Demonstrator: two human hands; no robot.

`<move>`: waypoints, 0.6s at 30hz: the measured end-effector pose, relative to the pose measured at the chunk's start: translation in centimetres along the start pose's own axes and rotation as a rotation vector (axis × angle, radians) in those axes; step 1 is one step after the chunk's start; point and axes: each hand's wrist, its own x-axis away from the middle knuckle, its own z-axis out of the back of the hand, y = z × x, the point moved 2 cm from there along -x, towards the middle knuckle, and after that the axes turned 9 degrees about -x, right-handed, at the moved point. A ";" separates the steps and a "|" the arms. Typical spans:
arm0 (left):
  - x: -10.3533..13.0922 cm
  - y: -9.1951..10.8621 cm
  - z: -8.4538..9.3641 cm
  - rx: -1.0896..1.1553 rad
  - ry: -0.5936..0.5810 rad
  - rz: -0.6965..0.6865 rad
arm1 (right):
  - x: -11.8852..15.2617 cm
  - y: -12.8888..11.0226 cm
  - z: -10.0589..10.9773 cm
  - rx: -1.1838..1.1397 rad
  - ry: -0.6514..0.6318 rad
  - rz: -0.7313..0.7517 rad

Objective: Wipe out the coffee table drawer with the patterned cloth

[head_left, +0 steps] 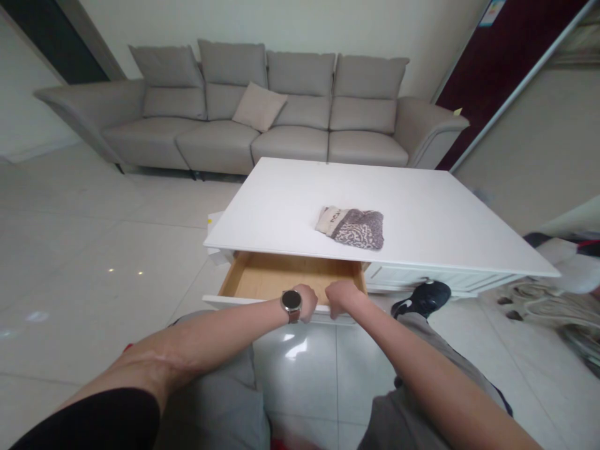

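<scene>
Head view: drawer front (322,309) lies under both hands (308,302).

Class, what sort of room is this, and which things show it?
Probably a living room: a long sofa with a cushion, and a low white table with an open drawer.

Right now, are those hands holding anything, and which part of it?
Yes, the open drawer: the left hand and right hand are both curled over the top edge of its white front.
</scene>
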 end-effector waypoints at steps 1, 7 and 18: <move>-0.1 0.2 -0.1 0.007 0.023 0.016 | 0.0 0.0 0.0 0.002 0.002 -0.001; 0.2 0.6 -0.2 -0.029 0.057 -0.052 | -0.3 -0.8 -0.6 0.041 0.021 -0.020; 0.1 0.9 -0.1 -0.072 0.097 -0.173 | -0.6 -2.1 -1.5 0.049 -0.014 0.013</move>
